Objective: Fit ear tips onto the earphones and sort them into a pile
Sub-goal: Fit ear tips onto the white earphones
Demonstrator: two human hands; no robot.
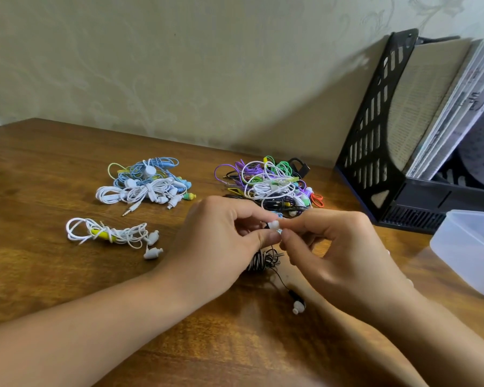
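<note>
While both hands meet above the middle of the wooden bench (53, 169), the left hand (221, 241) pinches a white earbud (274, 225) between thumb and forefinger, its grip narrow and closed on the bud. The right hand (344, 247) pinches a small pale ear tip (279, 232) just beside that bud, fingertips of the two hands almost touching; whether the tip is already seated I cannot tell. Below the hands hangs a black-and-white coiled cable (263, 259), and its second earbud (299, 305) lies on the bench near the right wrist. To the left lies a lone white earphone set (109, 233), and behind it a pile of blue and white earphones (146, 185). A tangled pile of multicoloured earphones (268, 185) sits beyond the hands. At the right edge stands a translucent plastic container (470, 247), with a black file rack (375, 152) of books against the wall.
</note>
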